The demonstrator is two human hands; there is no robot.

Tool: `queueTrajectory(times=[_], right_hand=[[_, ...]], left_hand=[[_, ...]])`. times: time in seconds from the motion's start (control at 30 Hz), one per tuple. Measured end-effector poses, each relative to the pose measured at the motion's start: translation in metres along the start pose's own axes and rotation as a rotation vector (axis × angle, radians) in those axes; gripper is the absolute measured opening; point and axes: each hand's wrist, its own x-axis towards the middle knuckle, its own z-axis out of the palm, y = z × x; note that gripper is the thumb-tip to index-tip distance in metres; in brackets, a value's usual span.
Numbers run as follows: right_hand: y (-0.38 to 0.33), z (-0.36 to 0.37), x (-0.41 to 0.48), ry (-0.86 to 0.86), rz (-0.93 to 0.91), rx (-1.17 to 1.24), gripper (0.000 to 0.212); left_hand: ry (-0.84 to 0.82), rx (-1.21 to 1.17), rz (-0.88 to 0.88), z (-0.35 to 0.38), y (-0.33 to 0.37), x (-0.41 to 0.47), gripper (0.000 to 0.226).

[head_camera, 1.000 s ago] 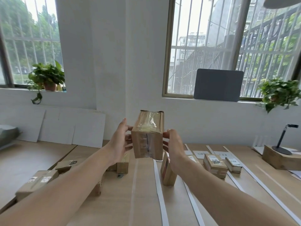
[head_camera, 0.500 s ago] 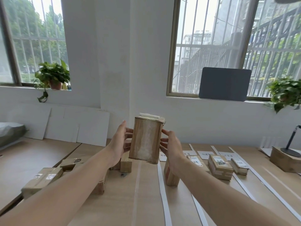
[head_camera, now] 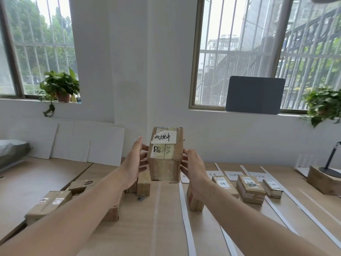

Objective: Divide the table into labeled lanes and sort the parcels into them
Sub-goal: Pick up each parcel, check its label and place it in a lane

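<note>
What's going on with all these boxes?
A person's left hand and right hand hold one taped parcel up over the table, its handwritten label facing them. White strips split the table into lanes, with paper labels at the far end. Some parcels already sit in the right lanes; others wait on the left.

parcel (head_camera: pixel 166 159): brown taped carton, handwritten white label (head_camera: pixel 164 138) | upright, lifted above table (head_camera: pixel 166 228) | white strips (head_camera: pixel 186 218) mark lanes

brown parcel (head_camera: pixel 166 163), white label (head_camera: pixel 163 139), white strips (head_camera: pixel 186 218)
</note>
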Motion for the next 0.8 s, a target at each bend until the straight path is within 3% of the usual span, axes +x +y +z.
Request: queueTrajectory(times=[0.5, 0.8], right_hand=[[0.002, 0.002, -0.015, -0.003, -0.071, -0.125, 0.025], [0.018, 0.005, -0.029, 0.07, -0.003, -0.12, 0.033]], left_hand=[[-0.031, -0.06, 0.002, -0.002, 0.001, -0.019, 0.058], [-0.108, -0.057, -0.035, -0.001, -0.011, -0.025, 0.048]])
